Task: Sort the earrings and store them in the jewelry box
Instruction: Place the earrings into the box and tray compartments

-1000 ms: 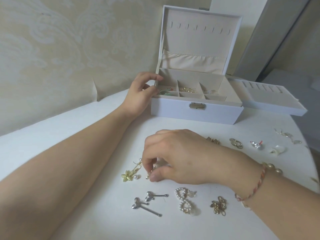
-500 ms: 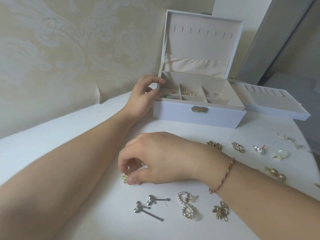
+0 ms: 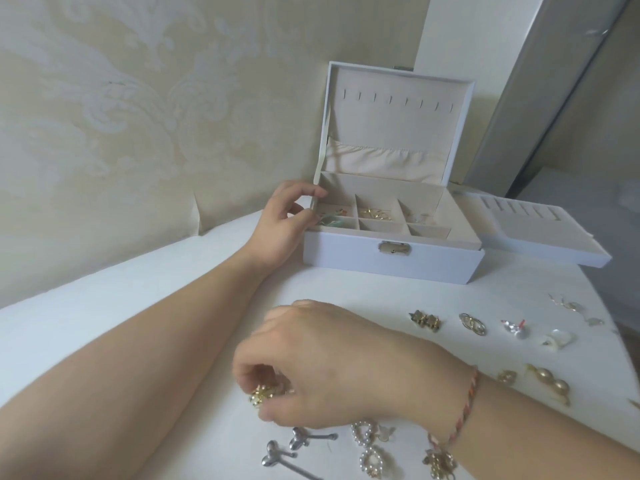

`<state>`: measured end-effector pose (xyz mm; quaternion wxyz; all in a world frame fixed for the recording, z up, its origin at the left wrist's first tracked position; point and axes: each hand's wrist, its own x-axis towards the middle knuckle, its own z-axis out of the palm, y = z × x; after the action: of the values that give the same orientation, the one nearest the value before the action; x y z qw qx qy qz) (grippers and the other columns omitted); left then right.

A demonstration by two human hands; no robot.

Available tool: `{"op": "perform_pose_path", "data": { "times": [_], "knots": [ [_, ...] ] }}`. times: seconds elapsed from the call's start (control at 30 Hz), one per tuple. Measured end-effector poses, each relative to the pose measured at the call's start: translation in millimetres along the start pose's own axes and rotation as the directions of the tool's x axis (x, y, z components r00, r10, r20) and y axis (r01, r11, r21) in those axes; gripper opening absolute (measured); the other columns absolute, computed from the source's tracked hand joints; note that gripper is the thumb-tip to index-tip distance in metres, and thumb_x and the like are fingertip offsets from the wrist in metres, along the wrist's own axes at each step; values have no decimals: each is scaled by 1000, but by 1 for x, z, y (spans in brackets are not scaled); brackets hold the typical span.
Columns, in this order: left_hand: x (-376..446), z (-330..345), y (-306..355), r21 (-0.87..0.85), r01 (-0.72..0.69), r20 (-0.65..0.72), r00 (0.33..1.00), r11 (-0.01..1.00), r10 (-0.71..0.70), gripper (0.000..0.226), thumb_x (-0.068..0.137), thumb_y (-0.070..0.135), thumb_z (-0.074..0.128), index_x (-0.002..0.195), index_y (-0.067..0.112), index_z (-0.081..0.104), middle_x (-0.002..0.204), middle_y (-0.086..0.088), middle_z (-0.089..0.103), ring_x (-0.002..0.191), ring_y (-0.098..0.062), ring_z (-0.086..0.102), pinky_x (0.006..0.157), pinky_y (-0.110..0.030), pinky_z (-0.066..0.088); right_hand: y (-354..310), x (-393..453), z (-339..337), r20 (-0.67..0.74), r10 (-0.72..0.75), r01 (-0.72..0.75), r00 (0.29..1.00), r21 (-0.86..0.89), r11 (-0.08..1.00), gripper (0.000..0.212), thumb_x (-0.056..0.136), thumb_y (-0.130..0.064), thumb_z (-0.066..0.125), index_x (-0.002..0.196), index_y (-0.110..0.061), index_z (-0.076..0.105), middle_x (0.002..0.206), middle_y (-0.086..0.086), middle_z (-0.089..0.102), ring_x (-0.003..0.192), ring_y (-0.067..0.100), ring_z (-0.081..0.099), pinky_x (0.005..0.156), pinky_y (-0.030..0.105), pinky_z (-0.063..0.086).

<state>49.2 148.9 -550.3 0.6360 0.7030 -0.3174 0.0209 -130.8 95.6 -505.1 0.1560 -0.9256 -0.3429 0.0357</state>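
The gold flower earrings [image 3: 262, 394] sit at the near left of the white bench [image 3: 173, 289], pinched between the thumb and curled fingers of the right hand [image 3: 332, 365]. This grip is closed on the earrings, at or just above the bench surface; contact with the bench cannot be confirmed. A braided red cord bracelet [image 3: 465, 407] circles the right wrist.

The jewelry box [image 3: 391, 259] stands at the far centre of the bench, lid raised upright against the wall. Its top tier is divided into small compartments. The far left compartment holds small coloured pieces, the far middle one holds gold earrings [image 3: 375, 213], and the far right one holds pale pieces too small to identify. The left hand [image 3: 282, 225] grips the left wall of the box, fingers curled over its rim. A removable tray [image 3: 540, 242] lies just right of the box.

Loose earrings remain on the bench. Near the right hand, toward the near edge: two silver heart pins [image 3: 298, 445], a pearl heart pair [image 3: 367, 445] and a gold cluster pair [image 3: 440, 462] partly behind the right wrist. To the right, in a row: gold bow studs [image 3: 426, 319], gold hoops [image 3: 472, 323], a clear and red pair [image 3: 514, 328] and a white shell pair [image 3: 559, 340]. Nearer the right forearm lie gold bead drops [image 3: 550, 382]. Silver drop earrings [image 3: 571, 308] lie at the far right edge.
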Motion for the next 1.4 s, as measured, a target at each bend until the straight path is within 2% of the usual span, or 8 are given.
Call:
{"op": "perform_pose_path", "data": {
  "times": [0.13,0.23,0.33,0.63,0.83,1.03,1.2,1.4],
  "knots": [
    [-1,-1,2,-10,8,-1,1000,1000,-8,35,72,13,51,99,30,66,111,11,53,70,-1,53,76,-16,43,14,-24,-29,-12,131,-115,991,406,906,21,78,-13,76,84,-25,60,82,-10,63,80,4,56,81,29,48],
    [-1,-1,3,-12,7,-10,1000,1000,-7,35,69,16,52,97,32,66,109,10,54,70,-4,53,71,-16,42,35,-38,-58,-156,148,-8,977,660,751,22,77,0,75,87,-14,63,82,-1,62,77,11,58,76,37,48],
    [-1,-1,3,-25,27,1,1000,999,-27,39,63,32,55,100,30,67,114,7,54,74,-11,55,75,-22,45,66,-36,-89,-293,279,56,915,775,629,19,74,3,71,84,-10,62,78,3,61,68,13,56,65,25,48],
    [2,-3,1,-105,74,-34,996,992,-78,30,80,31,53,105,24,68,113,5,56,80,-10,54,78,-18,44,183,36,-106,-335,705,-460,626,572,679,19,75,-9,80,83,-12,62,64,2,60,43,11,50,40,15,35],
    [4,-5,-3,-131,98,-41,994,986,-105,38,74,47,54,105,29,69,119,2,57,81,-10,55,81,-31,44,216,72,-86,-401,688,-536,605,434,724,22,68,-13,84,70,-21,63,65,-5,62,51,8,50,49,19,40],
    [4,-3,-3,-133,97,-42,994,986,-103,37,74,42,53,105,28,69,122,3,57,84,-14,55,82,-34,44,207,75,-77,-415,567,-664,712,-134,735,11,75,-22,67,77,-32,64,87,-12,68,85,15,62,68,25,44],
    [4,-3,0,-115,83,-35,996,990,-88,35,76,25,53,108,23,67,120,-3,58,83,-17,54,80,-28,43,204,68,-90,-446,553,-637,704,-52,769,13,82,-21,66,80,-33,68,74,-18,62,89,12,62,78,27,51],
    [0,-1,0,17,-39,123,992,999,37,50,64,47,67,112,32,63,124,5,48,95,-3,47,82,-13,38,205,-6,-129,-517,529,-590,673,55,805,6,79,-33,74,76,-33,69,80,-15,69,77,4,63,83,35,54]
  ]
}}
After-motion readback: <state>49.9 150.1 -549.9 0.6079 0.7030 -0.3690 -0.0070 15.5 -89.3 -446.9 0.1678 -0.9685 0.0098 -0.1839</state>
